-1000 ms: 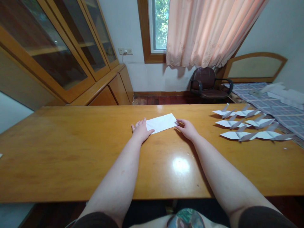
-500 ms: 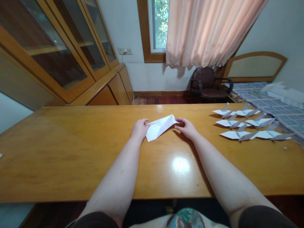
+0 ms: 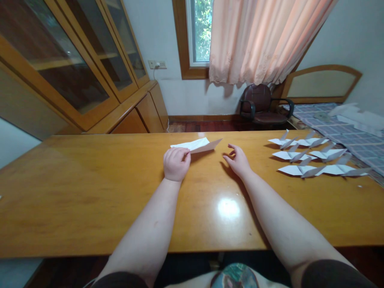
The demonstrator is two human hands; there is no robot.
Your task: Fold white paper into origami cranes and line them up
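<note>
A folded sheet of white paper (image 3: 201, 146) is tilted just above the middle of the table, its far tip pointing right. My left hand (image 3: 177, 163) pinches it by its near left edge, thumb and fingers closed, and covers part of it. To the right of the paper, my right hand (image 3: 237, 161) is apart from it, fingers spread and holding nothing. Several folded paper cranes (image 3: 295, 171) stand in rows at the table's right end, wings raised.
The wooden table (image 3: 90, 196) spans the whole width before me. Beyond it are a brown armchair (image 3: 258, 102), a pink curtain (image 3: 255, 44) and a glass-door cabinet (image 3: 114, 96) on the left. A bed with a checked cover (image 3: 339, 132) adjoins the right side.
My right hand has let go of the paper. My left hand has turned it over and shifted it slightly left and away. The cranes have not moved.
</note>
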